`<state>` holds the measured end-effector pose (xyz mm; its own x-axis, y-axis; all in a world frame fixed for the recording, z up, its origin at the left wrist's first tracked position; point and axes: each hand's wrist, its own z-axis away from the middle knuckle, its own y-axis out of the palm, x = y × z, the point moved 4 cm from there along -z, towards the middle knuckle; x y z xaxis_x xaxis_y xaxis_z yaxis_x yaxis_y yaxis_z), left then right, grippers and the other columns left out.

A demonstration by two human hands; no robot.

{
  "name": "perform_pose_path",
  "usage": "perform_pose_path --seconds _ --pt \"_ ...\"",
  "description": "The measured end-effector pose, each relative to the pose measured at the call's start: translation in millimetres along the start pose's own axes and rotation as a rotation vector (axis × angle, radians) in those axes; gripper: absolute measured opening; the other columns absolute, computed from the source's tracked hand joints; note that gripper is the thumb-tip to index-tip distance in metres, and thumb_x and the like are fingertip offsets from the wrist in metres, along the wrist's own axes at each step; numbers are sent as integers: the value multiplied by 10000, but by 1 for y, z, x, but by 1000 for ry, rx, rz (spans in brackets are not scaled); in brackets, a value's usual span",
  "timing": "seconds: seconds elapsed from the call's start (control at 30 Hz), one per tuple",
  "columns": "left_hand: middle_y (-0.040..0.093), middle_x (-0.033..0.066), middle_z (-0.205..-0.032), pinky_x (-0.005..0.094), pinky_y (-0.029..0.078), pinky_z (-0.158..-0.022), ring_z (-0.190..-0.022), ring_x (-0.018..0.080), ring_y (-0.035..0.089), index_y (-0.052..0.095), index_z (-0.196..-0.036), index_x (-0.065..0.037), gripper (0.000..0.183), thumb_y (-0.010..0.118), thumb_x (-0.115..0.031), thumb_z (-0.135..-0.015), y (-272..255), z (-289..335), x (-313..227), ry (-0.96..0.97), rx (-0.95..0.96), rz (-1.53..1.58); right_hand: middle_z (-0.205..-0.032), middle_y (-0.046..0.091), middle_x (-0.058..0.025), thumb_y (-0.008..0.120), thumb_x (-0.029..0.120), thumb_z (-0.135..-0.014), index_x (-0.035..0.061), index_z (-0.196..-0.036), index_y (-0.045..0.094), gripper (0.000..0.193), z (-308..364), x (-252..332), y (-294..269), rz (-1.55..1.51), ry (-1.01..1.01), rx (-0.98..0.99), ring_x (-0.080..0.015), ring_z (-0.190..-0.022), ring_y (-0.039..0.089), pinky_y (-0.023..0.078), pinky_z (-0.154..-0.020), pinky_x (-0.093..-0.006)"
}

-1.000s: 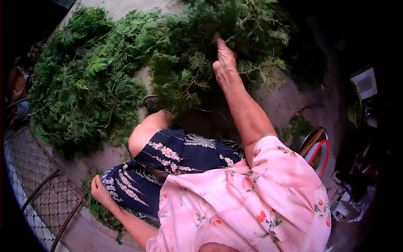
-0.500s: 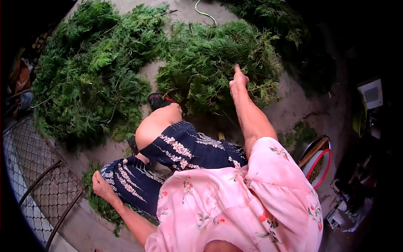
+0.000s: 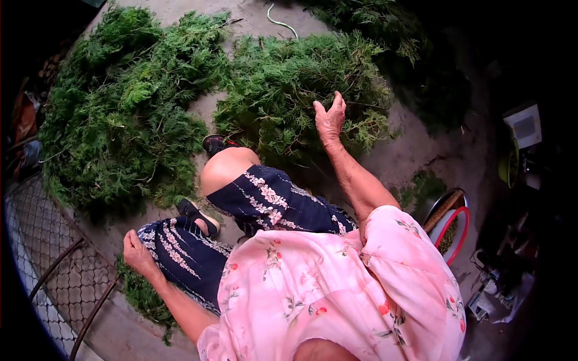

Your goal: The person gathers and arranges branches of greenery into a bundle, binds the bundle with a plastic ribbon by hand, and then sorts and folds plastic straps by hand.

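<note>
My right hand reaches over the middle pile of green conifer branches, its thumb and fingers spread apart with nothing visible between them. Feathery sprigs lie just beyond the fingertips; from this view I cannot tell whether they touch. Beside my left knee, against the navy floral trousers, my left hand is closed with its fingers curled together. What it holds, if anything, is hidden. A small heap of green sprigs lies on the floor below my left forearm.
A larger branch pile spreads at left, another at far right. A pale cord lies at the back. Wire mesh stands at lower left. At right are a red-rimmed basin and a white box.
My right hand has drawn back slightly and left, its fingers now spread apart. My left hand has shifted a little up and left. My left sandal shows more clearly.
</note>
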<state>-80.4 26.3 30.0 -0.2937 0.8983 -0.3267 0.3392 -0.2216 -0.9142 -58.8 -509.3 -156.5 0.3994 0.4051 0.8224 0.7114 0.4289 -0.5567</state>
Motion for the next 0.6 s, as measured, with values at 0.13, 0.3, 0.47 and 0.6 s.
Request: perform_pose_path --seconds 0.13,0.3,0.47,0.6 --pt "635 170 -804 352 466 -649 -700 290 605 629 -942 -31 253 536 -252 -862 4 -4 -12 -16 34 -14 -1218 368 -267 693 212 -704 0 -1290 319 726 9 -2 35 250 -273 297 -502 -1149 319 244 -1006 -530" --pt "643 161 -812 349 473 -643 -705 293 615 630 -941 -32 238 536 -236 -860 8 -3 -7 -1 14 -38 -1340 260 -258 683 229 -718 93 -1332 293 740 -7 -13 74 475 -288 436 -505 -1237 191 248 -1009 -529" --pt "644 165 -815 333 469 -651 -690 267 604 621 -954 -11 229 532 -203 -867 4 1 3 17 17 -58 -1414 200 -204 638 211 -731 176 -1340 293 701 -33 -22 111 665 -221 579 -467 -1286 134 240 -1020 -525" --pt "645 159 -844 327 467 -686 -738 258 607 613 -965 6 254 526 -215 -875 3 -3 1 -41 35 -112 -1409 217 -212 450 78 -806 171 -1313 339 528 -47 -31 134 687 -191 602 -465 -1293 129 228 -1017 -536"
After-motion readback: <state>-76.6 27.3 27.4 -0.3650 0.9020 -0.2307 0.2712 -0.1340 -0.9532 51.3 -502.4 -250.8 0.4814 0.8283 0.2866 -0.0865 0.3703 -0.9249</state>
